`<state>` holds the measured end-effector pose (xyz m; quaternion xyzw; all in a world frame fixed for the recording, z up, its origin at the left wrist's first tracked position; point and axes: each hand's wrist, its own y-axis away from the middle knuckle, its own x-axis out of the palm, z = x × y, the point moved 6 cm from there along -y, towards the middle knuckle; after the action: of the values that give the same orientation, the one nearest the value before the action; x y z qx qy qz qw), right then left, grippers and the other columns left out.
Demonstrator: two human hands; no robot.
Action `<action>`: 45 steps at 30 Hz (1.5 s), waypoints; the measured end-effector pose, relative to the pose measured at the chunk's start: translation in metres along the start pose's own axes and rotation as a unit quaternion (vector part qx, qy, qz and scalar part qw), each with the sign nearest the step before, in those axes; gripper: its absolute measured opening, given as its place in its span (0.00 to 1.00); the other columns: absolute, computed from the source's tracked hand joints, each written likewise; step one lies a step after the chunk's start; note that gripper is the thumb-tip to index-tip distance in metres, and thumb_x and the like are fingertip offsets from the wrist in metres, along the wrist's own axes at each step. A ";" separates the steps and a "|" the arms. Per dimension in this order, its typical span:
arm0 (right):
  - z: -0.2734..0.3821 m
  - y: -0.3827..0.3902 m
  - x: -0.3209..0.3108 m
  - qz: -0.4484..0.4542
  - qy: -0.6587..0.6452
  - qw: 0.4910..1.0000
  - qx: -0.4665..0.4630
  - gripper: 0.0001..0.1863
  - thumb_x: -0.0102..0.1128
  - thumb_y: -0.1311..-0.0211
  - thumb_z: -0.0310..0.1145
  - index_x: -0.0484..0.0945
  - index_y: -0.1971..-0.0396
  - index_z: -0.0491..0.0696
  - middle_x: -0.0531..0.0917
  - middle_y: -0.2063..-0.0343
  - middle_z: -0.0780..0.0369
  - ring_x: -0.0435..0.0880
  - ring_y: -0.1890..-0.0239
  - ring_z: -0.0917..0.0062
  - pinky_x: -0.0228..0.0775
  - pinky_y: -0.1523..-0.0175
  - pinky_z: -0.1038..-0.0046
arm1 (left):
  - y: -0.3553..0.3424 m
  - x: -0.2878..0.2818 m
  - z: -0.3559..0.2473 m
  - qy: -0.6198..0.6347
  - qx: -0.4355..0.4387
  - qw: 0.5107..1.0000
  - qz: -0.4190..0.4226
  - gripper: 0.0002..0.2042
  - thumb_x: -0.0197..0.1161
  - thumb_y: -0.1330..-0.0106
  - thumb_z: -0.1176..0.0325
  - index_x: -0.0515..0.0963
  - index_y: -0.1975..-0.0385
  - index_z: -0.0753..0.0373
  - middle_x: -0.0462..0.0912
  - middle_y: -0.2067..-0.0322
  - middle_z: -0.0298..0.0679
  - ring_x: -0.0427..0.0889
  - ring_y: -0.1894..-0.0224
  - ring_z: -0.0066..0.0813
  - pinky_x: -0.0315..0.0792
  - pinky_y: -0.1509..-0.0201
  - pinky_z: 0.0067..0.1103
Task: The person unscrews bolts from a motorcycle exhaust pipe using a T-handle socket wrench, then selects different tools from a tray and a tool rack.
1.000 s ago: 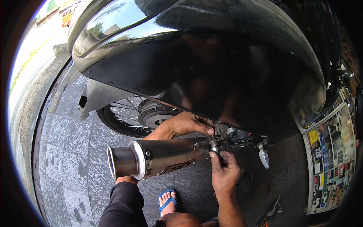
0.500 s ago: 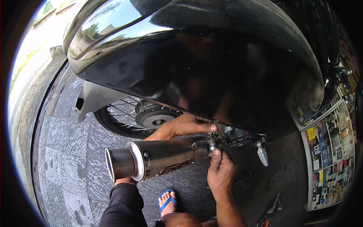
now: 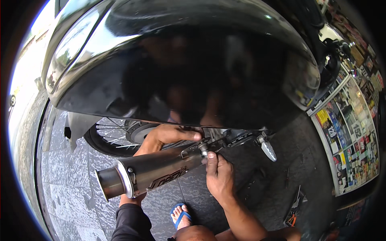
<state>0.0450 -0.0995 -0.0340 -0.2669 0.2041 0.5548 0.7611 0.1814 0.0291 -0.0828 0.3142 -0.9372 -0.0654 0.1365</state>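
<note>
A metal exhaust muffler (image 3: 155, 173) slants beneath the black glossy motorcycle body panel (image 3: 193, 88), its flared outlet toward the lower left. My left forearm passes under the muffler, and my left hand (image 3: 175, 134) comes up on its far side. The left thumb presses by the far end of a small metal fitting (image 3: 204, 148) at the muffler's front end; the fingertips are hidden, so what they pinch cannot be made out. My right hand (image 3: 219, 174) is closed on the near end of that fitting, thumb and finger against its silvery tip.
Behind the muffler is a spoked wheel (image 3: 114, 134). A metal footrest (image 3: 267, 148) juts out on the right. Orange-handled pliers (image 3: 290, 219) lie on the dark floor at lower right. A sticker-covered display (image 3: 354, 136) stands at far right. My sandalled foot (image 3: 181, 216) is below.
The view has shifted, so the motorcycle, muffler and hands appear farther left. Both hands stay at the fitting; my right thumb keeps pressing its near end.
</note>
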 end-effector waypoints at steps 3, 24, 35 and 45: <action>-0.002 0.000 0.001 0.034 -0.010 0.999 0.032 0.18 0.46 0.27 0.40 0.81 0.67 0.44 0.86 0.73 0.58 0.85 0.69 0.59 0.75 0.63 0.62 | 0.012 0.015 -0.028 -0.041 0.128 0.989 0.065 0.18 0.68 0.37 0.59 0.80 0.54 0.66 0.82 0.58 0.36 0.76 0.50 0.25 0.67 0.42 0.23; 0.013 0.003 -0.012 -0.078 0.081 0.981 -0.159 0.12 0.61 0.37 0.38 0.78 0.71 0.43 0.81 0.77 0.52 0.81 0.75 0.55 0.71 0.71 0.61 | -0.001 0.006 -0.014 -0.026 0.087 0.994 0.056 0.15 0.65 0.35 0.65 0.78 0.54 0.68 0.80 0.57 0.34 0.73 0.49 0.25 0.62 0.40 0.23; -0.007 0.003 0.008 0.089 -0.139 0.985 0.057 0.19 0.54 0.31 0.45 0.80 0.67 0.42 0.80 0.80 0.56 0.77 0.79 0.68 0.68 0.70 0.67 | 0.006 0.003 -0.011 -0.005 0.149 0.986 0.079 0.13 0.66 0.38 0.69 0.80 0.57 0.68 0.82 0.62 0.36 0.78 0.54 0.27 0.68 0.47 0.24; -0.068 0.067 -0.106 0.134 0.061 0.989 0.001 0.13 0.58 0.36 0.39 0.80 0.62 0.44 0.84 0.69 0.51 0.84 0.63 0.58 0.74 0.57 0.61 | 0.075 0.028 0.214 0.465 0.246 0.818 -0.233 0.10 0.52 0.28 0.58 0.73 0.71 0.50 0.74 0.76 0.26 0.73 0.70 0.15 0.70 0.65 0.15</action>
<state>-0.0521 -0.2045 -0.0346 -0.2702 0.2848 0.6342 0.6661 0.0534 0.0794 -0.2656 0.5397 -0.6458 0.2911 0.4549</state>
